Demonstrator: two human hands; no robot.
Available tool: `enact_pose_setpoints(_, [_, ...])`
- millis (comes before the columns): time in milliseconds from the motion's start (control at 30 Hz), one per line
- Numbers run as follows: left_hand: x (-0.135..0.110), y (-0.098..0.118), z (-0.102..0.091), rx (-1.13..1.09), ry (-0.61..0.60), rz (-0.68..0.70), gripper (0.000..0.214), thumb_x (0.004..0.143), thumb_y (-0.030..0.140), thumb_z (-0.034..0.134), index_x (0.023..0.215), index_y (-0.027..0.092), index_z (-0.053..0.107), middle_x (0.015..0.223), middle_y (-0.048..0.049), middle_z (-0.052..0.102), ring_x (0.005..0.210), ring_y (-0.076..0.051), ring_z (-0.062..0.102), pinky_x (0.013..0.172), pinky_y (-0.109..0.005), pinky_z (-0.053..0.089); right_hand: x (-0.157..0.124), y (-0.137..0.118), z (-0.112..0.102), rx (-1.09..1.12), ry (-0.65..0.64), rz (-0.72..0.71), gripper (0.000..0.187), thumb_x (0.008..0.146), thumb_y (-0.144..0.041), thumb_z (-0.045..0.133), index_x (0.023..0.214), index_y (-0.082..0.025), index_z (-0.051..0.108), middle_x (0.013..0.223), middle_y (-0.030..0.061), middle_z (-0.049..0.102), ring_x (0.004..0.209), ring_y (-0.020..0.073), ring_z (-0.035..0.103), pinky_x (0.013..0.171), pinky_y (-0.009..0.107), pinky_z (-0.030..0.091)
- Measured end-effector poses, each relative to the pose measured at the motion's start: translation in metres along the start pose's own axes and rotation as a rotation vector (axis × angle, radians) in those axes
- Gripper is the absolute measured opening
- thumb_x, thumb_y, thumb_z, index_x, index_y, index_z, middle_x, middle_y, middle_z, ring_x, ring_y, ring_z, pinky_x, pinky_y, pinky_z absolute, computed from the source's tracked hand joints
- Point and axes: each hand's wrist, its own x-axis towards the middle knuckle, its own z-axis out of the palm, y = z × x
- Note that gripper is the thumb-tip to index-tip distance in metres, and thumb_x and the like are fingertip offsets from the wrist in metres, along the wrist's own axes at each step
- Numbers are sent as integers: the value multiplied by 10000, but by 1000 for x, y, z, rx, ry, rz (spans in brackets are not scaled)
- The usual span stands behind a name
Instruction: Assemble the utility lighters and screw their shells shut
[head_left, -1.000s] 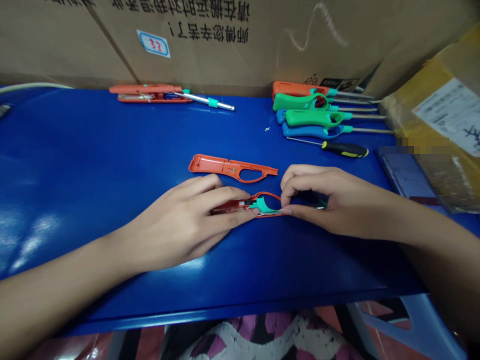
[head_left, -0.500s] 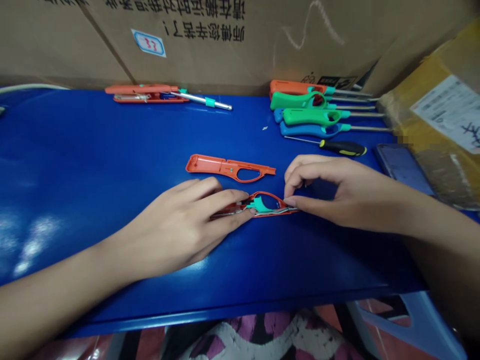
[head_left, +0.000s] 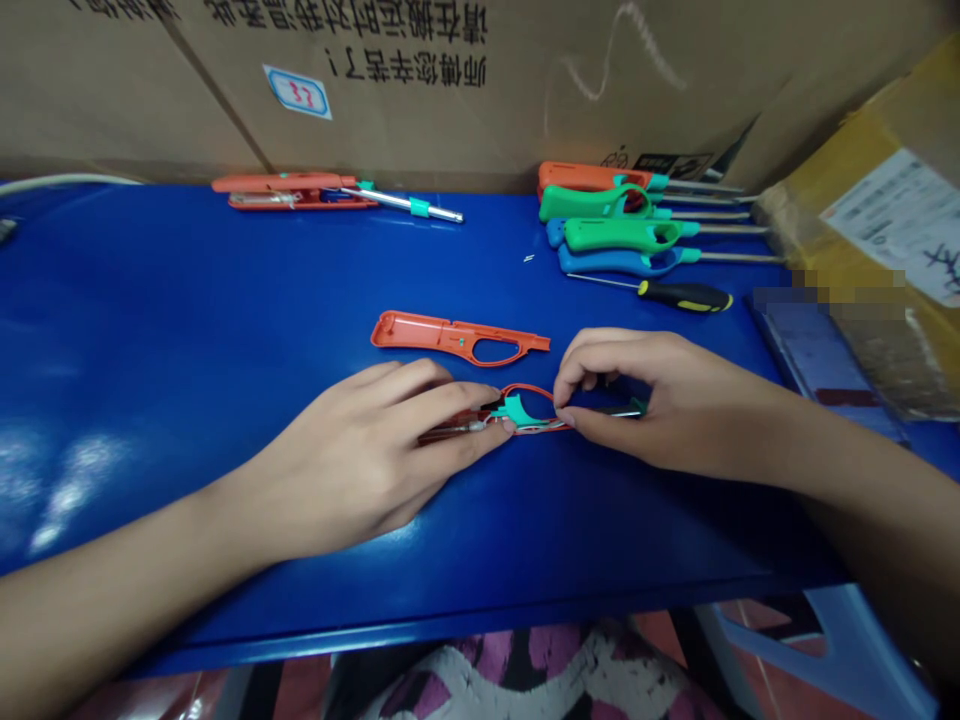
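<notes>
The open shell (head_left: 450,424) lies on the blue table (head_left: 225,300), in front of the person and below the loose cover (head_left: 431,332). The left hand (head_left: 382,450) is partly curled over its rear, thumb and fingers spread a little to hold it from both sides. The right hand (head_left: 637,395) has thumb and fingertips drawn close together at the front end, where a thin wire (head_left: 551,424) runs; whether they pinch the wire or only press on the shell cannot be told.

The shell looks like light, stiff plastic, likely to skate on the glossy table unless pinned. Its broad rear is the sound place to hold; the slender loop around the finger hole probably flexes and could crack if squeezed. The green trigger (head_left: 517,410) sits loose-looking inside and may pop out if the shell tips, so a level hold suits it. The wire seems soft and springy, best taken lightly by the fingertips near the front. The metal rod (head_left: 622,411), partly hidden beneath the right hand, is likely stiff, smooth and slippery.
</notes>
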Motion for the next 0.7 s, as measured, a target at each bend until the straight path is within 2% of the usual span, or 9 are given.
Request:
enact_pose_setpoints(233, [-1,1,0,26,33,12,366,961,167,588,1318,225,643,1256,-80,699,1027,-274,662,780,-402,578,-1,-2,3,27,-6,-29,74,863,-270,707,907,-225,668,1001,22,648,890,159,617,792,297,481])
enact_pose_setpoints(400, [0,1,1,26,33,7,359,977,171,563,1323,233,639,1237,-74,706,1029,-255,663,784,-386,583,2,-2,9,-10,19,-109,20,899,-215,661,879,-215,655,950,30,642,907,170,598,776,305,460])
enact_pose_setpoints(467, [1,0,1,22,23,7,351,980,171,558,1315,230,645,1225,-72,711,1022,-254,664,783,-391,583,3,-2,11,-19,30,-128,56,914,-192,628,867,-214,649,927,32,647,899,172,599,780,307,454])
enact_pose_setpoints(700, [3,1,0,-6,15,6,346,979,166,569,1314,204,644,1252,-84,702,1047,-269,666,808,-419,579,-1,-4,8,-177,20,-196,40,927,-252,633,898,-230,646,972,29,667,951,200,596,856,379,408])
